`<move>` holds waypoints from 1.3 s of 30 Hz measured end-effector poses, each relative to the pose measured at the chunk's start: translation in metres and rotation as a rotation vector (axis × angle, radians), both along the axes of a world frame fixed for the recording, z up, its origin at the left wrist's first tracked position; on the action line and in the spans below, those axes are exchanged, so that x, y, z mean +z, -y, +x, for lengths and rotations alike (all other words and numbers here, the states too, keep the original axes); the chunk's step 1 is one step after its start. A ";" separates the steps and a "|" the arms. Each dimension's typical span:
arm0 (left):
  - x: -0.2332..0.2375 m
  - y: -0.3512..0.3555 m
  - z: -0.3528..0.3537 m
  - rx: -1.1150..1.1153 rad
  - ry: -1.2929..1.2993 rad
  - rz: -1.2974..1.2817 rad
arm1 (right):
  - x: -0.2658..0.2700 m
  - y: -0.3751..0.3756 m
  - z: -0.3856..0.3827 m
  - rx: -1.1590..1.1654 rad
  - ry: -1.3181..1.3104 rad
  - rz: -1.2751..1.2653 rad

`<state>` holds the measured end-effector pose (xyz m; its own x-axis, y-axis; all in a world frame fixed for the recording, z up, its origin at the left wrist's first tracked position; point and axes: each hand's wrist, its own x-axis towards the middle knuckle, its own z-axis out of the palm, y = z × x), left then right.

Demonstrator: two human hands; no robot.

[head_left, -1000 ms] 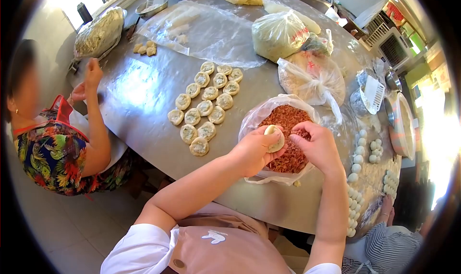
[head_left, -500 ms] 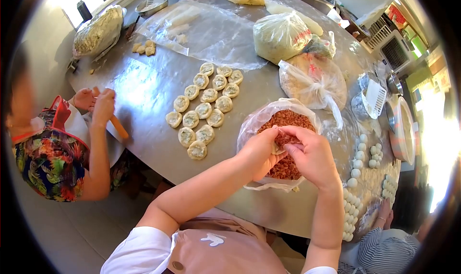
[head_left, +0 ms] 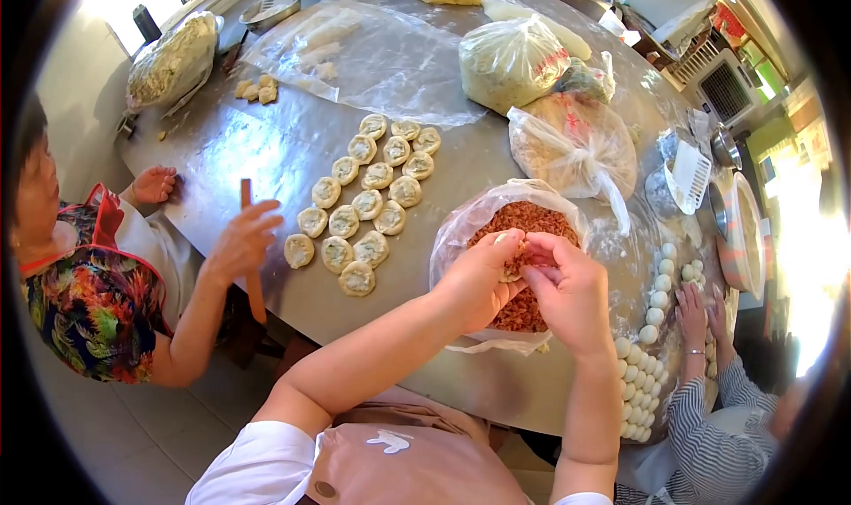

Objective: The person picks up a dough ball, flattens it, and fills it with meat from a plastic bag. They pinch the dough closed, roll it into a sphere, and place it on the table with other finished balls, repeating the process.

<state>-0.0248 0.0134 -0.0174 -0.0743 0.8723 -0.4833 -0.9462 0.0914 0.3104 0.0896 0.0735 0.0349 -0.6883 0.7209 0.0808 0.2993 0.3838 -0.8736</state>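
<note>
Head view: we see the piece of dough held above the red filling, between our two hands and slightly nearer the left. Our left hand has its thumb and fingers closed round the dough's left side, while our right hand meets it from the other side, its thumb and fingertips bent close together. Whether those right fingertips pinch dough or filling, we cannot tell. The fingers hide much of the round, so we cannot make out its long axis. Some red crumbs show on it.

The filling lies in an open plastic bag on the metal table. Beyond our left forearm sit the filled dough rounds, nearer our left hand than our right.

Red print runs across the knotted-top bag and marks the tied bag beside it, but we cannot read either. Our apron bears a white rabbit-shaped emblem with lettering too small to read.
</note>
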 end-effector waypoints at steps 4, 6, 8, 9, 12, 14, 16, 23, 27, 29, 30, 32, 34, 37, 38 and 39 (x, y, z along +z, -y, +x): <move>-0.004 0.001 0.004 -0.018 -0.040 0.009 | -0.006 0.003 -0.002 -0.018 -0.026 0.009; -0.003 0.001 0.004 -0.006 -0.050 0.001 | -0.008 0.004 -0.002 -0.033 -0.073 -0.012; -0.001 0.003 0.003 0.018 -0.038 -0.018 | -0.010 0.005 -0.001 -0.050 -0.161 -0.093; 0.001 0.004 0.003 0.032 -0.021 -0.031 | -0.010 0.003 0.001 -0.100 -0.108 -0.036; 0.000 0.006 -0.001 0.049 0.044 -0.015 | -0.007 -0.005 0.009 -0.211 0.008 0.132; 0.000 0.008 -0.005 0.041 0.068 0.019 | -0.003 -0.006 0.014 -0.142 0.078 0.338; 0.001 0.010 -0.007 0.025 0.073 0.056 | -0.002 -0.003 0.016 -0.071 0.118 0.460; 0.004 0.010 0.004 -0.036 -0.001 0.017 | -0.010 0.003 0.011 -0.056 0.090 0.465; 0.000 0.010 0.008 -0.040 -0.017 0.014 | -0.012 0.009 0.007 -0.098 0.060 0.408; -0.001 0.010 0.008 -0.043 -0.037 -0.001 | -0.012 0.012 0.006 -0.100 0.082 0.417; -0.002 0.011 0.008 -0.049 -0.034 0.003 | -0.012 0.013 0.006 -0.101 0.092 0.421; -0.001 0.012 0.009 -0.041 -0.022 0.024 | -0.010 0.015 0.010 -0.100 0.081 0.364; 0.002 0.013 0.009 -0.013 -0.001 0.060 | -0.006 0.016 0.012 -0.113 0.075 0.333; 0.009 0.013 0.009 -0.007 -0.043 0.052 | -0.003 0.016 0.013 -0.143 0.074 0.337; 0.008 0.012 0.009 -0.011 -0.042 0.051 | -0.005 0.015 0.013 -0.145 0.072 0.342; 0.007 0.011 0.010 -0.013 -0.042 0.049 | -0.007 0.015 0.012 -0.146 0.070 0.348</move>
<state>-0.0153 0.0020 -0.0103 -0.0817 0.8960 -0.4365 -0.9310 0.0877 0.3543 0.1019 0.0589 0.0281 -0.5928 0.7497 0.2941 0.4275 0.6024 -0.6740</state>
